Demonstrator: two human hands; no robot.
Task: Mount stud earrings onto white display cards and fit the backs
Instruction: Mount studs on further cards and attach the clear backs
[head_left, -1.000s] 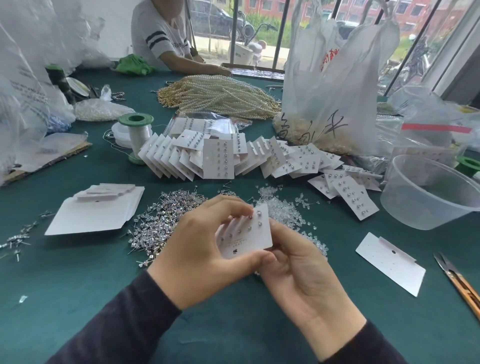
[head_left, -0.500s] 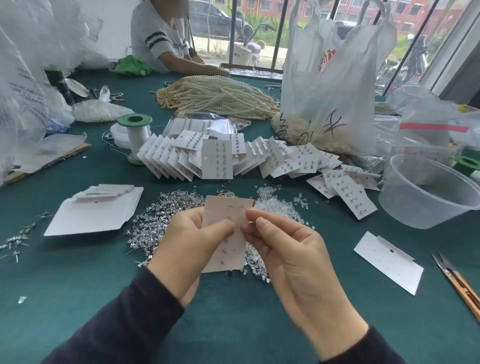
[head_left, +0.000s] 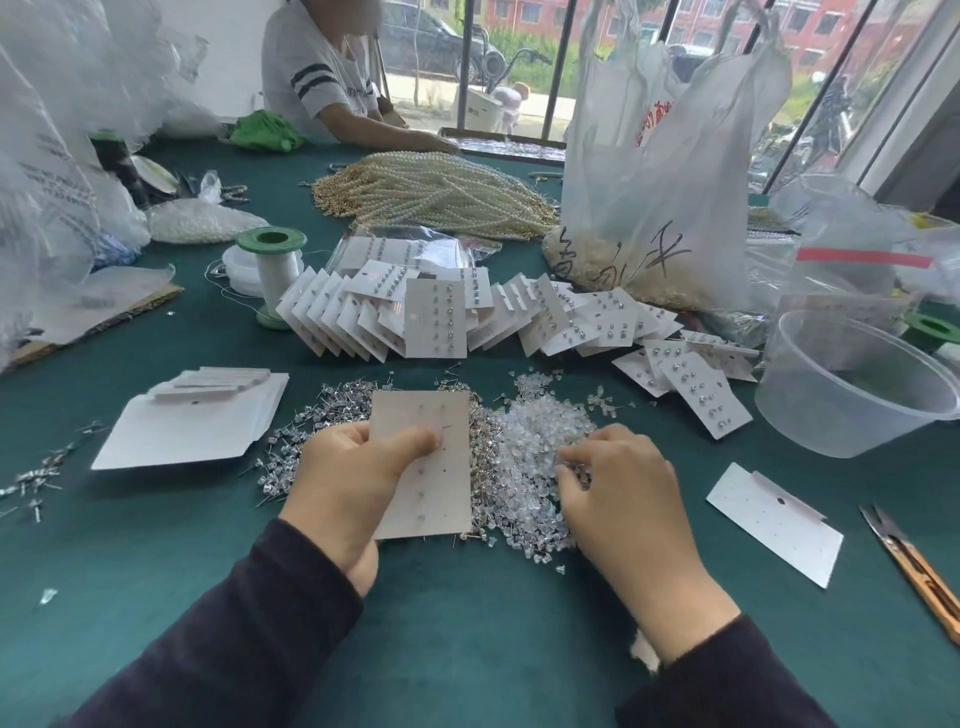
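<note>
Left hand (head_left: 337, 483) grips card (head_left: 441, 483) over stud heap (head_left: 306, 431); right hand (head_left: 618, 493) curls into clear backs (head_left: 540, 431), pinch unseen.

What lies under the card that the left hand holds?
Metal studs show past the left, top and bottom edges of the card, and clear backs lie at its right edge. The card hides whatever lies directly beneath its middle.

Teal-green table, white and silver small parts

The table (head_left: 467, 649) is dark teal-green. The held card (head_left: 447, 493) is pale pinkish-white, the blank cards (head_left: 197, 431) white, the studs (head_left: 332, 405) silver and the backs (head_left: 540, 431) clear. The sleeve (head_left: 234, 649) is near-black, the spool (head_left: 270, 239) has bright green ends, and the shirt (head_left: 306, 78) at the far edge is grey with dark stripes.
</note>
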